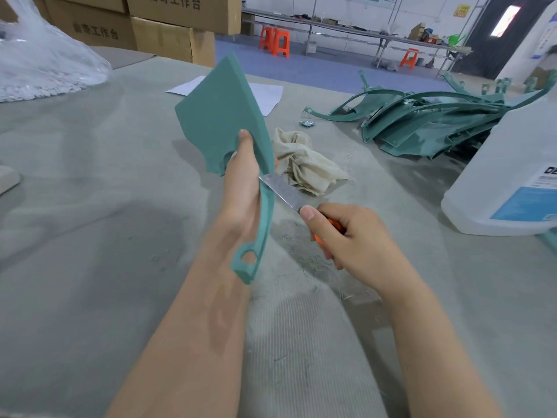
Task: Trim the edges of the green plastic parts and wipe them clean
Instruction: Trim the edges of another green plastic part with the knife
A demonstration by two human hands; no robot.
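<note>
Grey workbench, green part held upright above it. Left hand is wrapped round its long edge, right hand is fisted on the knife, blade touching that edge from the right.

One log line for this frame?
left hand: holds green part | right hand: grips knife, blade at part's edge | rag: on table | stage: trimming

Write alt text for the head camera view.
The left hand holds a green plastic part upright while the right hand presses a knife against its edge. A cloth, a pile of green parts and a white jug sit on the table.
</note>
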